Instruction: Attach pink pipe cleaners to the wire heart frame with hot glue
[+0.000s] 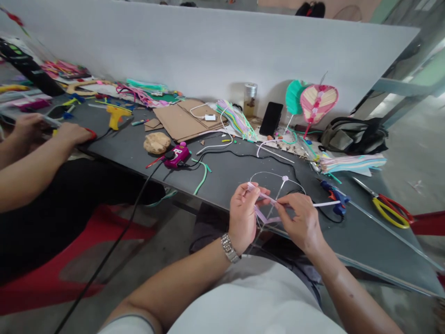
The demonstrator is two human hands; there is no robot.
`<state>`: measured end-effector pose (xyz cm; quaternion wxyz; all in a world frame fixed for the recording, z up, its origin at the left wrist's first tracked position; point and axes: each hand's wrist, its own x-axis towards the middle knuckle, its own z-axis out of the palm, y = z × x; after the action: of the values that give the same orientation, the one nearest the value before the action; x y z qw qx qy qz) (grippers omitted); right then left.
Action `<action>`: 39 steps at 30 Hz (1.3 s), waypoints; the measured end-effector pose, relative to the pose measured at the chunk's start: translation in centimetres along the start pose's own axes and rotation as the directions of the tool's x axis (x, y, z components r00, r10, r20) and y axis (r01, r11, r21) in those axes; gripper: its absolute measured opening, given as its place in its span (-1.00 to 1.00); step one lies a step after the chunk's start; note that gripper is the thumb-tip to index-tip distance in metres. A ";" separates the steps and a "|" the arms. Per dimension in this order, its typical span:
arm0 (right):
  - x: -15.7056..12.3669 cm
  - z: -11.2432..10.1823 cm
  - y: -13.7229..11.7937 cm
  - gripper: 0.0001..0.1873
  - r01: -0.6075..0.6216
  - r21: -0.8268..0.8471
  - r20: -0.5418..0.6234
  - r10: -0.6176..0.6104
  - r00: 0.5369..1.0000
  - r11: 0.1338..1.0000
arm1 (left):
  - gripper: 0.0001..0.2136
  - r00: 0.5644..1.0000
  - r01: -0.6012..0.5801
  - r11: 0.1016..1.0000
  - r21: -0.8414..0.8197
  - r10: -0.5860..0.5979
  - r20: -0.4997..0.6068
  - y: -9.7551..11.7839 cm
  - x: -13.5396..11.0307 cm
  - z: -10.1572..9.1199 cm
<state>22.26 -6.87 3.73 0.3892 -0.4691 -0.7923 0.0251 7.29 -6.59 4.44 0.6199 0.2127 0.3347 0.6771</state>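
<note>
My left hand (245, 211) is closed around one end of a pale lilac strip (266, 197), thumb pressing it against the fingers. Further along, my right hand (301, 215) pinches the same strip, whose free end sticks out to the right past the knuckles. Behind and below both hands is a thin wire frame (267, 173), rounded in outline, with a small lilac knob at its top and a straight central wire. A folded lilac stretch of strip hangs at the frame's lower part. How the strip joins the wire is hidden by my fingers.
A blue glue gun (335, 197) and yellow-red scissors (385, 204) lie on the right. Beyond are strip bundles (236, 119), a phone (271, 118), a heart-shaped fan (319, 103) and cardboard (184, 118). A magenta power adapter (176, 156) with cables lies left, near a co-worker's hands (71, 134).
</note>
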 end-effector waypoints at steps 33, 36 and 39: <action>5.4 -6.0 -2.7 -0.86 0.322 -0.110 0.181 -0.299 0.937 0.940 | -0.67 0.986 0.149 0.983 -0.103 -0.140 0.093 -0.2 -0.3 1.0; 8.2 -5.7 -2.5 -0.86 0.384 -0.042 0.287 -0.357 0.889 0.922 | -0.68 0.984 0.148 0.986 -0.080 -0.138 0.116 0.0 -0.7 1.4; 9.6 -5.1 -1.5 -0.86 0.406 0.028 0.363 -0.387 0.847 0.914 | -0.67 0.974 0.178 0.981 -0.072 -0.165 0.155 0.1 -0.9 1.6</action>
<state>21.92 -2.06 13.57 0.2219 -0.2922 -0.9302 0.0105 8.48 -7.20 5.71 0.7078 0.2062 0.2756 0.6169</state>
